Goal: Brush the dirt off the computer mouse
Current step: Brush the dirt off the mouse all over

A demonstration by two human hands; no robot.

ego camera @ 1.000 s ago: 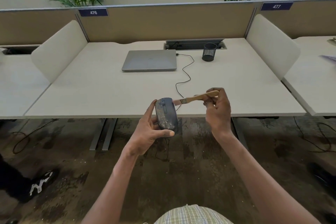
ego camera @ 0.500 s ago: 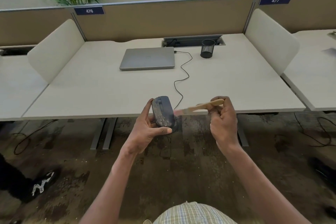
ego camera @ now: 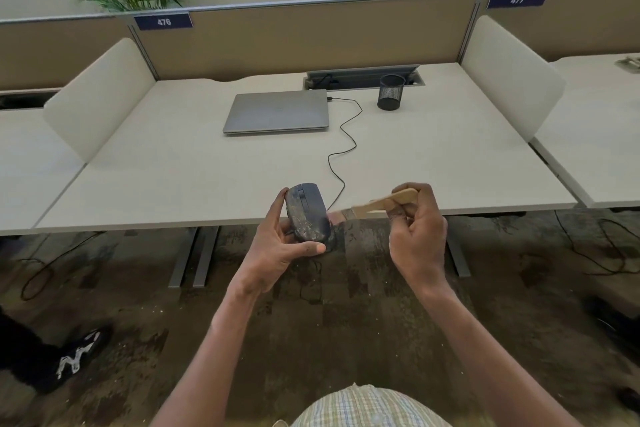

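Your left hand (ego camera: 277,250) grips the dark grey, dirt-streaked plastic computer mouse (ego camera: 306,211) by its sides, held in the air just off the near edge of the pale desk (ego camera: 173,177). Your right hand (ego camera: 414,229) pinches the pale wooden-handled brush (ego camera: 377,206), bristles at the mouse's right flank.

Risks: the hold looks light, so a hard stroke could knock the mouse loose; its thin black cable (ego camera: 348,139) could snag or tug the closed silver laptop (ego camera: 277,111).

Black mesh pen cup (ego camera: 391,92): contents cannot be seen.
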